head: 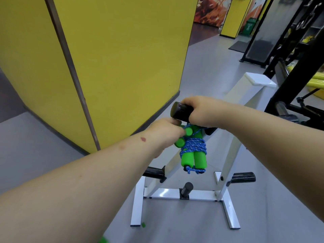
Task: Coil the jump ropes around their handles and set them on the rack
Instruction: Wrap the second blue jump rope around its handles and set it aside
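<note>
A jump rope with green foam handles (192, 159) and blue cord (193, 146) coiled round them hangs below the upper black peg (181, 111) of the white rack (226, 172). A second pair of green handles (185, 135) shows just above it, also bound in blue cord. My left hand (164, 130) grips these upper handles from the left. My right hand (203, 111) curls over the black peg from the right, right above the ropes. Where the cord hooks onto the peg is hidden by my hands.
Lower black pegs (155, 171) (242, 177) (186, 189) stick out of the rack near its base. A yellow pillar (108, 67) stands close on the left. Black gym equipment (298, 81) with yellow parts fills the right. Grey floor lies all around.
</note>
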### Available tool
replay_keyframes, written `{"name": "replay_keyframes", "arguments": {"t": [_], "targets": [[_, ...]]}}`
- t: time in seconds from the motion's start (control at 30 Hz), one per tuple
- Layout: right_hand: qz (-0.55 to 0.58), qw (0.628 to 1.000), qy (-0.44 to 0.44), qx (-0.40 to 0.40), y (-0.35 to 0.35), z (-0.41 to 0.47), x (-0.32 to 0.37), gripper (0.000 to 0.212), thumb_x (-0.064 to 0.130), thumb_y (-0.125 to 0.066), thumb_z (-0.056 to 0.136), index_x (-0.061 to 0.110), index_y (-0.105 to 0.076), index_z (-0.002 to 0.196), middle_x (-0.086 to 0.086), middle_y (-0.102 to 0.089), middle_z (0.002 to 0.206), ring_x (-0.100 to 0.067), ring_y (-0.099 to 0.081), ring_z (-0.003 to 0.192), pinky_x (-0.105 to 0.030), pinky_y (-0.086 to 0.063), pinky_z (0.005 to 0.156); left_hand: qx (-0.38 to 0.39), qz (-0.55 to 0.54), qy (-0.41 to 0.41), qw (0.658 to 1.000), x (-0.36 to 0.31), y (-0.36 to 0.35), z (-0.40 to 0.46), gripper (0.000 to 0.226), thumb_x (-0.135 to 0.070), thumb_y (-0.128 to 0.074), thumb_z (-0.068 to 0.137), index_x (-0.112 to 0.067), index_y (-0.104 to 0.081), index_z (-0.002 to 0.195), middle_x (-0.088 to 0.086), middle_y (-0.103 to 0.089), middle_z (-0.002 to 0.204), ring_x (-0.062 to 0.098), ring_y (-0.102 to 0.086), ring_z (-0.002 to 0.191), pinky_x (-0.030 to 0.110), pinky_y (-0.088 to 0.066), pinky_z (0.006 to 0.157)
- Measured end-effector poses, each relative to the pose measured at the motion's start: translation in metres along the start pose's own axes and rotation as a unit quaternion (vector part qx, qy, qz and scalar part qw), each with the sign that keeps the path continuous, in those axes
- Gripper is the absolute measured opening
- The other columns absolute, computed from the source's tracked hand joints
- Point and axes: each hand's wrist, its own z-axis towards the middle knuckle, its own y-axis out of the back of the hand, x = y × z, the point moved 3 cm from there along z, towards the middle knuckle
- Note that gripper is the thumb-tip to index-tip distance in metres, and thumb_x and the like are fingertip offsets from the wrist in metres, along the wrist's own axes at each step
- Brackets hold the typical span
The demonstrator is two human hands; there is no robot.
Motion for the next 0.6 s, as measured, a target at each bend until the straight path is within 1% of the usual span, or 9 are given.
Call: {"name": "replay_keyframes", "arguments": {"t": [0.03,0.1,0.13,0.2,0.23,0.3,0.4,0.47,0.6], "targets": [[-0.039,0.999,0.005,0.006,0.001,-0.002,-0.004,0.043,0.003,-0.047,0.085,0.022,-0.059,0.121,-0.004,-0.062,0.098,-0.022,-0.058,0.081,-0.025,-0.040,0.054,0.009,-0.007,-0.013,1.000,0.004,-0.003,0.001,0.031,-0.018,-0.068,0.094,-0.035,-0.063,0.119,-0.004,-0.061,0.091,0.013,-0.054,0.075,0.031,-0.051,0.073],[-0.075,0.997,0.016,0.013,0.004,-0.007,-0.008,0.044,0.002,-0.049,0.085,0.022,-0.058,0.123,-0.006,-0.063,0.101,-0.026,-0.060,0.088,-0.028,-0.044,0.056,0.030,-0.025,-0.023,0.999,0.012,-0.009,0.003,0.041,-0.013,-0.072,0.092,-0.035,-0.061,0.126,-0.002,-0.066,0.094,0.018,-0.062,0.084,0.043,-0.058,0.086],[-0.085,0.996,0.019,0.015,0.005,-0.007,-0.010,0.044,0.002,-0.051,0.085,0.022,-0.058,0.124,-0.006,-0.063,0.101,-0.027,-0.061,0.089,-0.029,-0.046,0.058,0.036,-0.030,-0.025,0.999,0.015,-0.011,0.005,0.048,-0.010,-0.073,0.091,-0.033,-0.059,0.131,0.001,-0.068,0.098,0.021,-0.064,0.086,0.045,-0.059,0.089],[-0.121,0.992,0.025,0.023,0.008,-0.006,-0.011,0.042,0.004,-0.056,0.084,0.021,-0.057,0.122,-0.006,-0.063,0.099,-0.027,-0.061,0.087,-0.029,-0.046,0.060,0.027,-0.034,-0.029,0.999,0.019,-0.011,0.011,0.059,-0.005,-0.073,0.089,-0.029,-0.053,0.140,0.005,-0.068,0.103,0.023,-0.066,0.086,0.040,-0.060,0.077],[-0.146,0.989,0.026,0.026,0.008,-0.005,-0.011,0.040,0.004,-0.058,0.084,0.020,-0.057,0.121,-0.006,-0.063,0.098,-0.027,-0.060,0.086,-0.030,-0.044,0.061,0.020,-0.026,-0.030,0.999,0.021,-0.011,0.012,0.062,-0.004,-0.073,0.089,-0.027,-0.050,0.143,0.003,-0.066,0.103,0.021,-0.065,0.086,0.036,-0.056,0.074],[-0.173,0.984,0.028,0.026,0.009,-0.006,-0.010,0.037,0.003,-0.059,0.083,0.016,-0.058,0.118,-0.008,-0.063,0.098,-0.028,-0.059,0.084,-0.030,-0.042,0.062,0.022,-0.025,-0.030,0.999,0.025,-0.010,0.015,0.066,-0.001,-0.072,0.089,-0.024,-0.048,0.146,0.001,-0.064,0.106,0.020,-0.062,0.090,0.034,-0.053,0.078],[-0.172,0.984,0.031,0.024,0.009,-0.008,-0.010,0.035,0.002,-0.057,0.084,0.015,-0.058,0.116,-0.009,-0.063,0.098,-0.028,-0.058,0.084,-0.030,-0.039,0.058,0.047,-0.040,-0.031,0.998,0.028,-0.013,0.016,0.073,0.005,-0.069,0.087,-0.028,-0.047,0.148,0.002,-0.060,0.109,0.018,-0.063,0.099,0.039,-0.056,0.088],[-0.168,0.985,0.030,0.028,0.009,-0.008,-0.010,0.036,0.002,-0.057,0.083,0.016,-0.059,0.116,-0.008,-0.064,0.098,-0.028,-0.060,0.085,-0.030,-0.043,0.060,0.040,-0.010,-0.051,0.998,0.026,-0.015,0.015,0.072,0.003,-0.071,0.085,-0.033,-0.047,0.143,-0.001,-0.056,0.108,0.012,-0.061,0.095,0.034,-0.056,0.080],[-0.135,0.990,0.027,0.024,0.012,-0.006,-0.010,0.043,0.001,-0.055,0.082,0.019,-0.059,0.122,-0.007,-0.064,0.101,-0.027,-0.062,0.089,-0.030,-0.047,0.063,0.037,-0.007,-0.083,0.996,0.024,-0.022,0.020,0.067,-0.003,-0.077,0.084,-0.026,-0.045,0.138,0.000,-0.063,0.116,0.020,-0.065,0.099,0.034,-0.054,0.081]]}}
